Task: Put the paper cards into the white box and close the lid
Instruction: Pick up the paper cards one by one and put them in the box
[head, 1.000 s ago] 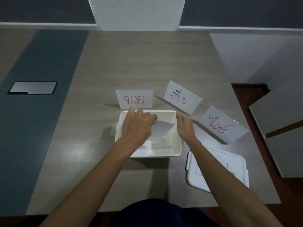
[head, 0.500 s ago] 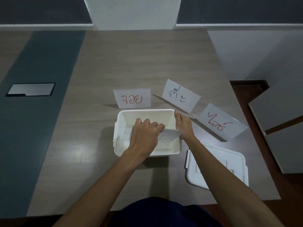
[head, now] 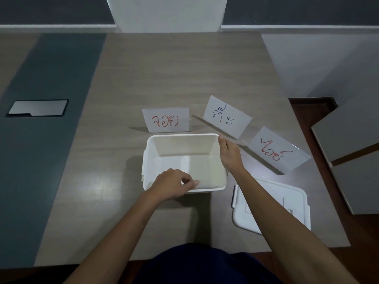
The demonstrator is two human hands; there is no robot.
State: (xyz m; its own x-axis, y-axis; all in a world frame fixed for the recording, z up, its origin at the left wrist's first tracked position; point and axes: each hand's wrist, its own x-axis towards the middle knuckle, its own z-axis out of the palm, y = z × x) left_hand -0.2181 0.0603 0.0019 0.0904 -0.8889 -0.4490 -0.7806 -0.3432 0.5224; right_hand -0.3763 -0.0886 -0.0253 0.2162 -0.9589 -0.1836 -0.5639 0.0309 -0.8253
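Note:
The open white box (head: 184, 136) sits mid-table. A pale paper card (head: 194, 171) lies flat on its bottom. My left hand (head: 174, 185) hovers over the box's near rim, fingers loosely curled, with nothing visibly in it. My right hand (head: 229, 154) grips the box's right rim, thumb at the far right corner. Three cards stand behind and to the right of the box: a red-lettered card (head: 166, 120), a blue-lettered card (head: 227, 116) and a second red-lettered card (head: 276, 150). The white lid (head: 295, 203) lies right of the box, partly under my right forearm.
The table's right edge (head: 320, 173) runs close past the lid and the right-hand card, with dark floor beyond. Grey panels (head: 348, 130) stand to the right. A metal hatch (head: 38, 107) sits in the dark strip on the left.
My left hand carried a card down into the box, let it go and drew back to the near rim. My right hand stayed on the box's rim.

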